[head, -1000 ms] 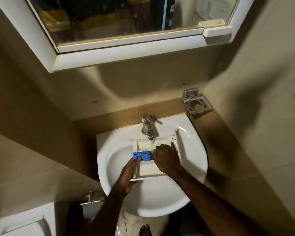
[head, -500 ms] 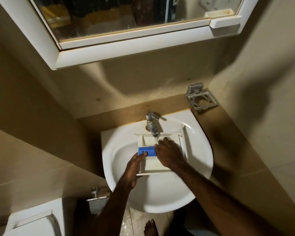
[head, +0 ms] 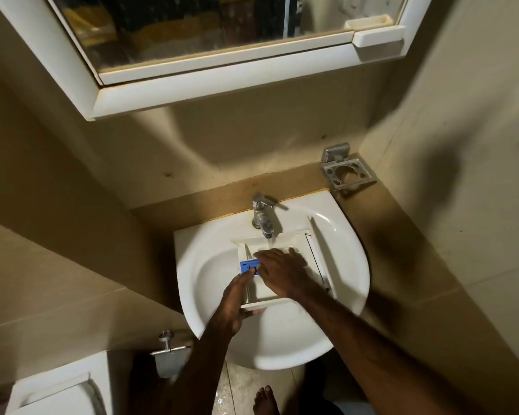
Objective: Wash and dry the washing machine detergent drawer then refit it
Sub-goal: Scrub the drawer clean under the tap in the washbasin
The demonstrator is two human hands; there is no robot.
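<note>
A white detergent drawer (head: 294, 245) lies in the white sink (head: 345, 250) under the tap (head: 262, 217), and water runs from the tap into its back end. A blue insert (head: 247, 265) sits in its left compartment. My left hand (head: 237, 298) grips the drawer's near left edge, thumb by the blue insert. My right hand (head: 282, 272) lies flat inside the drawer with fingers spread, pressing on its floor near the water stream.
A mirror cabinet (head: 222, 73) hangs above the sink. A metal holder (head: 346, 172) is fixed to the wall at the right. A toilet cistern (head: 54, 387) and a wall bracket (head: 168, 348) are at the lower left. A bare foot (head: 265, 401) stands on the wet floor.
My right hand has slid left and back across the drawer toward the blue insert and the water stream. The left hand keeps its hold on the drawer's near left edge.
</note>
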